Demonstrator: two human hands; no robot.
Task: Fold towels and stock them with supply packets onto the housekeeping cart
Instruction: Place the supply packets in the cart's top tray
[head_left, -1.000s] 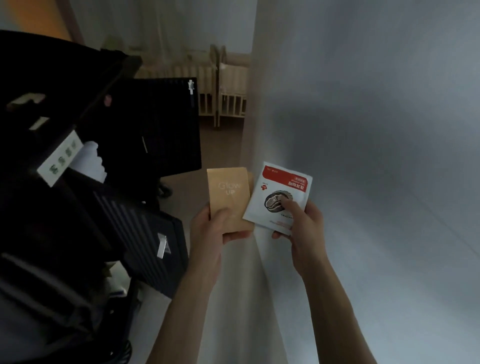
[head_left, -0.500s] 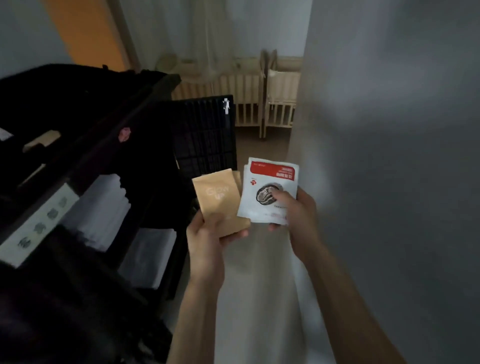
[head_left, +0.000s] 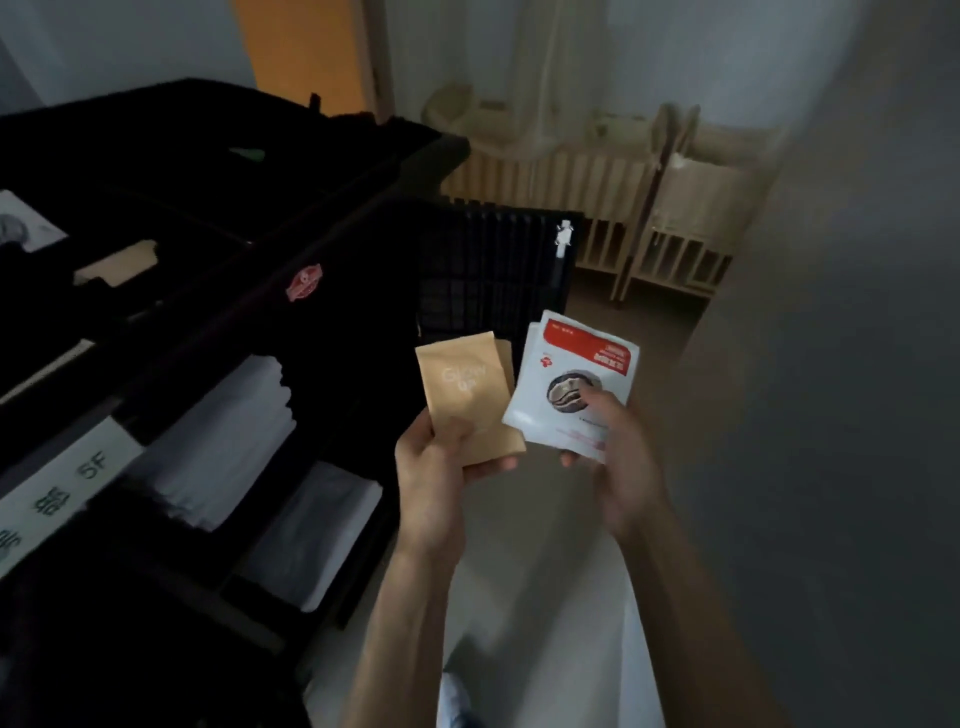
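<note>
Head view, nearest first: left hand (head_left: 434, 470) gripping tan packets (head_left: 467, 397), thumb across the front face, fingers curled beneath; a second tan edge peeking out behind the first. Just beside, right hand (head_left: 618, 457) pinching white packets with a red band (head_left: 569, 384), thumb pressed on the round printed picture, more than one layer fanned at the lower edge. Both sets held in the air, nearly touching, right of the black housekeeping cart (head_left: 291, 249). On the cart's open shelves, folded white towels (head_left: 228, 441) stacked on two levels. On the dim top tray, a tan packet (head_left: 117, 262) lying flat. Beyond, a dark slatted panel (head_left: 493, 270), then pale wooden cribs (head_left: 649, 218) against the far wall.
</note>
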